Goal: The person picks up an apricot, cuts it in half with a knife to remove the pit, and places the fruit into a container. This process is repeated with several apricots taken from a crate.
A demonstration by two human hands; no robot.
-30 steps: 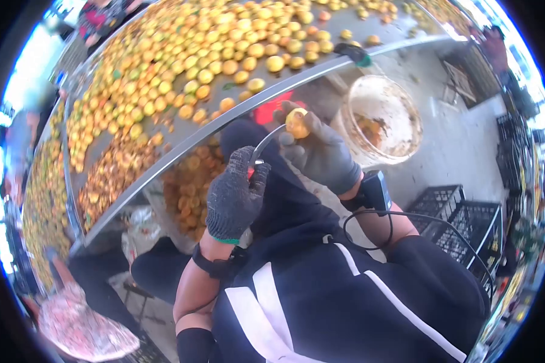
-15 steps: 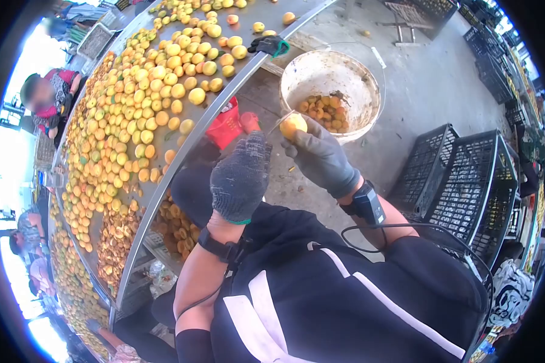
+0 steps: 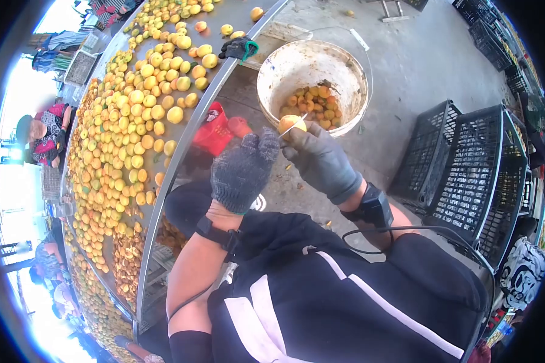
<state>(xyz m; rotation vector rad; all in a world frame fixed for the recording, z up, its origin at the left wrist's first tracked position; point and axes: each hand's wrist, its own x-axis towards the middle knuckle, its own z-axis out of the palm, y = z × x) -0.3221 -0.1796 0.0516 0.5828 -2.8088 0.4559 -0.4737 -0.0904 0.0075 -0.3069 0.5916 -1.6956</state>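
My right hand [image 3: 324,163], in a grey glove, grips a yellow-orange apricot [image 3: 289,123] between thumb and fingers. My left hand [image 3: 243,172], in a dark knitted glove, is closed around a small knife whose handle its fingers hide. The thin blade [image 3: 296,124] lies across the apricot. Beyond my hands stands a dirty white bucket [image 3: 271,75] with apricots [image 3: 315,103] in its bottom. To the left, a metal-edged table [image 3: 181,136] bears a large spread of apricots [image 3: 112,133].
A dark glove with a green cuff [image 3: 239,48] lies on the table's edge. Below it is a red bag [image 3: 213,132]. Black plastic crates [image 3: 466,169] stand at right. Across the table is another person [image 3: 47,136]. A cable hangs by my right forearm.
The blade now lies across the front of the apricot instead of at its left side. My view has shifted, so bucket and table sit further left.
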